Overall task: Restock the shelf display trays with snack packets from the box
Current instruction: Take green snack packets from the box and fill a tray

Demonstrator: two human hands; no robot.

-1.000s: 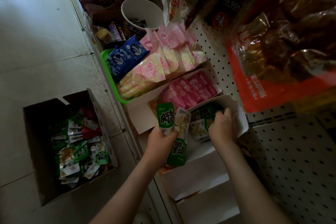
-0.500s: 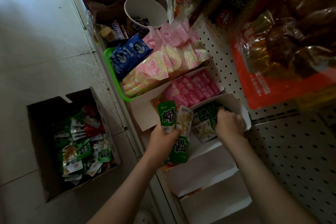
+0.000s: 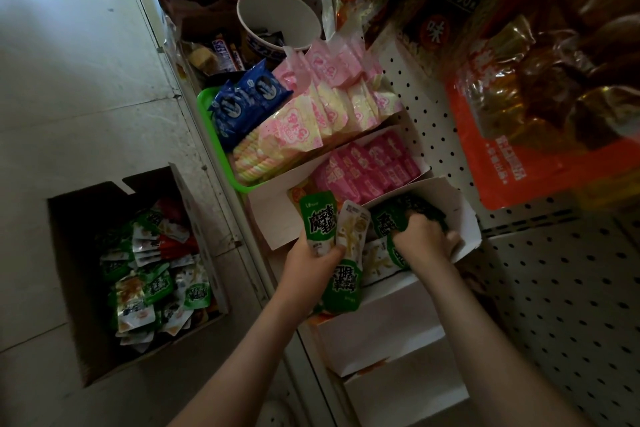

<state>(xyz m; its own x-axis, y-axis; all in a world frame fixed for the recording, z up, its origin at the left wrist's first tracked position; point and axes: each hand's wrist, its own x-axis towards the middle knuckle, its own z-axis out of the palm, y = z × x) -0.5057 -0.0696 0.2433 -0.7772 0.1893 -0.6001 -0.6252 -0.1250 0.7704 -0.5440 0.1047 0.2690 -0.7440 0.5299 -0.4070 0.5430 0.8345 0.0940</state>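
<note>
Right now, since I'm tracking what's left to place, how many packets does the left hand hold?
2: an upright green packet in the left hand's grip, and against it, shelf-side, an upside-down packet, white end up. Others may hide behind them.

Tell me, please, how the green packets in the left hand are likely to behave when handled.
Probably light: the left hand holds several green packets at once, fanned. Likely floppy and slippery: they look like thin, glossy pouches, and one hangs below the hand. They may slide apart if the grip loosens.
</note>
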